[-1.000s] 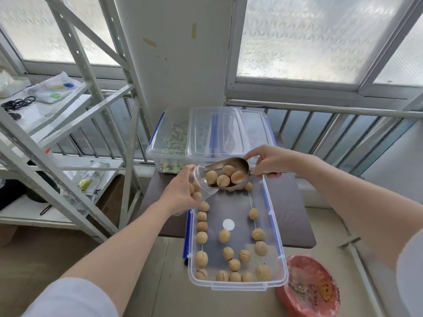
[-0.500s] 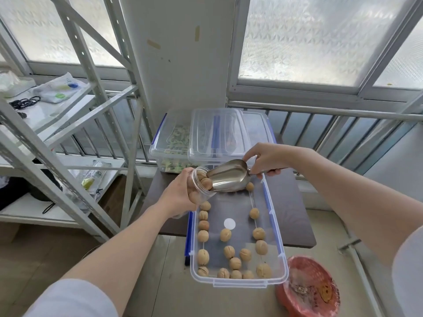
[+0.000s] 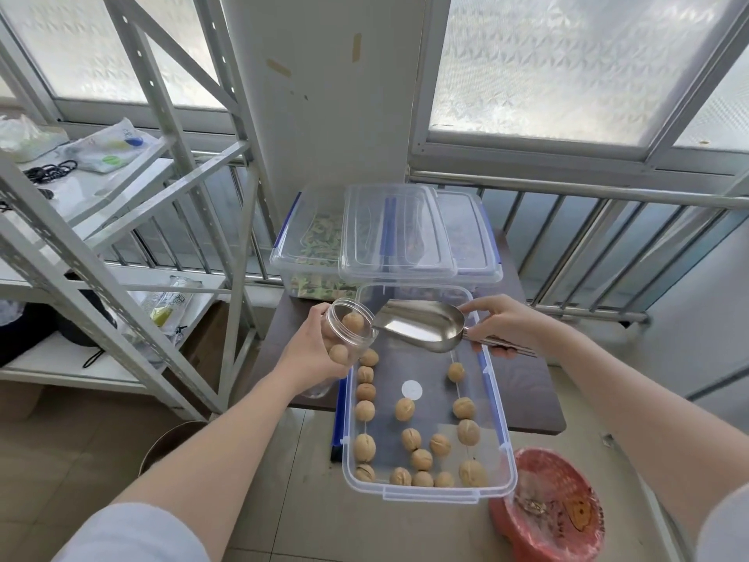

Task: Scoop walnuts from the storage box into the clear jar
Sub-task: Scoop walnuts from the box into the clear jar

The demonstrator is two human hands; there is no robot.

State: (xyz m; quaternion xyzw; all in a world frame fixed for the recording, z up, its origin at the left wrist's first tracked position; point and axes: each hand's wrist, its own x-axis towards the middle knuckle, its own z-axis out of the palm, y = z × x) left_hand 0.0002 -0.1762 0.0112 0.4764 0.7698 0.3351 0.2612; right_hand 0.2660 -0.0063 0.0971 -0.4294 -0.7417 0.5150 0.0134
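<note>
I have the left hand (image 3: 312, 350) wrapped round the clear jar (image 3: 344, 338), tilted over the storage box (image 3: 429, 492) | right hand (image 3: 502, 322) grips the steel scoop (image 3: 421, 324) by its handle, lip at jar mouth | walnuts (image 3: 417, 440) look light, hard, prone to roll | jar looks smooth, best held mid-body

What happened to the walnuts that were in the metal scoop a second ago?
They slid into the clear jar, and the scoop is now empty, its lip at the jar's mouth. The left hand still holds the jar, the right hand the scoop. The storage box stayed put.
</note>
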